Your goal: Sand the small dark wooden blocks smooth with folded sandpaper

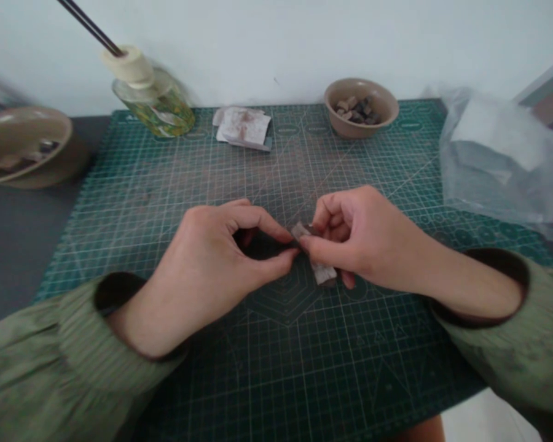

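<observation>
Above the middle of the green cutting mat (179, 178), my two hands meet at their fingertips. My right hand (364, 233) is closed on a small folded grey-brown strip (323, 272) that looks like sandpaper, with the thumb on top of it. My left hand (221, 252) is closed in a pinch, thumb against forefinger, on a small dark piece (295, 243). That piece touches the strip's upper end, and the fingers hide most of it.
At the back stand a bowl of small brown and dark chunks (362, 126), a stack of dusty white sheets (244, 127) and a reed diffuser bottle (159, 101). Another bowl (58, 138) is at the left. A clear plastic bag (498, 166) lies at the right.
</observation>
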Available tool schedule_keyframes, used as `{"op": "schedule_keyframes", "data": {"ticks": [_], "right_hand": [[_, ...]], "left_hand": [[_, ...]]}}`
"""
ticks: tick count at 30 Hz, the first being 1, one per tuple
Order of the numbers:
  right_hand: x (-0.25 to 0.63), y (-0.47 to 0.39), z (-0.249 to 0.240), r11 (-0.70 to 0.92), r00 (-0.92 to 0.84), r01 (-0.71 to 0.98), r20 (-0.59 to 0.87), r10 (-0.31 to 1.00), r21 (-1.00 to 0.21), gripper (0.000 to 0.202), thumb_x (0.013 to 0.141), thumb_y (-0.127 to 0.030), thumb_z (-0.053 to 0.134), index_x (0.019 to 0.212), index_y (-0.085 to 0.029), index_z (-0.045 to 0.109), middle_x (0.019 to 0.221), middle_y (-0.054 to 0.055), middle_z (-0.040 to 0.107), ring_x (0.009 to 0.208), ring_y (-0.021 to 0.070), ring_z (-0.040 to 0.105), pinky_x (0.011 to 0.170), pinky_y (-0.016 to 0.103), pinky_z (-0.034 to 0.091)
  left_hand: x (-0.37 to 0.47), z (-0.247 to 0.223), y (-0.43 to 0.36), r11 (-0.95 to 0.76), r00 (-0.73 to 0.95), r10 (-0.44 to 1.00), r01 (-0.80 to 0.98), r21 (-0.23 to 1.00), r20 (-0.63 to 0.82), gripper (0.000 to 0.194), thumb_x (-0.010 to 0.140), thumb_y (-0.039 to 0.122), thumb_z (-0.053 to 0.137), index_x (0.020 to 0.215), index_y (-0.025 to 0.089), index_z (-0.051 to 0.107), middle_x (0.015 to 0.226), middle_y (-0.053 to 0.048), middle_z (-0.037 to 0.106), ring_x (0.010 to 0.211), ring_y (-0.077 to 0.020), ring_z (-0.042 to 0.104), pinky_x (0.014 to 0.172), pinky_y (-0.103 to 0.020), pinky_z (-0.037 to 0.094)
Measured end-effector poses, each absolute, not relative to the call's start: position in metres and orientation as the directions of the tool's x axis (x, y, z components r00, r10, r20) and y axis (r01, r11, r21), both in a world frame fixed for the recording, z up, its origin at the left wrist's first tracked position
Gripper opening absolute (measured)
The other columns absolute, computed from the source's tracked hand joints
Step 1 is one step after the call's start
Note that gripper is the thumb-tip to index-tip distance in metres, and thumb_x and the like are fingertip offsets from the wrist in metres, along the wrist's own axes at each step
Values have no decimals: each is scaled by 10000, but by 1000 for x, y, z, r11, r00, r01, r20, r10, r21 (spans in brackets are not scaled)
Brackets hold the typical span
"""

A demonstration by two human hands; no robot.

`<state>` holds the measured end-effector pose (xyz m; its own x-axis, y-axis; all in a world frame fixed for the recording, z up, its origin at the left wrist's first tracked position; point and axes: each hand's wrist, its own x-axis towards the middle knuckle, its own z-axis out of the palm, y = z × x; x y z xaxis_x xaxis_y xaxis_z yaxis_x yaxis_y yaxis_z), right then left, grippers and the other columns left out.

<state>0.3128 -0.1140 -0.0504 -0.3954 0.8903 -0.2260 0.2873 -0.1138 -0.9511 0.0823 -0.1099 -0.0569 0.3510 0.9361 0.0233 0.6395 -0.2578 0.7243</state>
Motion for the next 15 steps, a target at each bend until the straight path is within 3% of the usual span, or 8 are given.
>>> {"op": "schedule_keyframes", "data": {"ticks": [4,15], "right_hand": [[313,-115,-51,-54,-369,293,-165,914,-955,218,915,-138,811,816,-203,629,595,-48,741,411,105,685,365,141,473],[316,-114,-51,-73,-380,312,-195,904,-947,223,900,-110,798,812,-211,619,582,-59,736,397,107,679,352,144,465]], "left_hand": [[83,-57,-110,-260,353,935,634,728,26,87,844,314,851,914,313,903,861,51,828,731,-159,687,671,-339,455],[84,-57,-110,-266,355,935,646,716,27,89,849,332,850,914,306,906,838,42,816,710,-163,684,676,-348,456]]}}
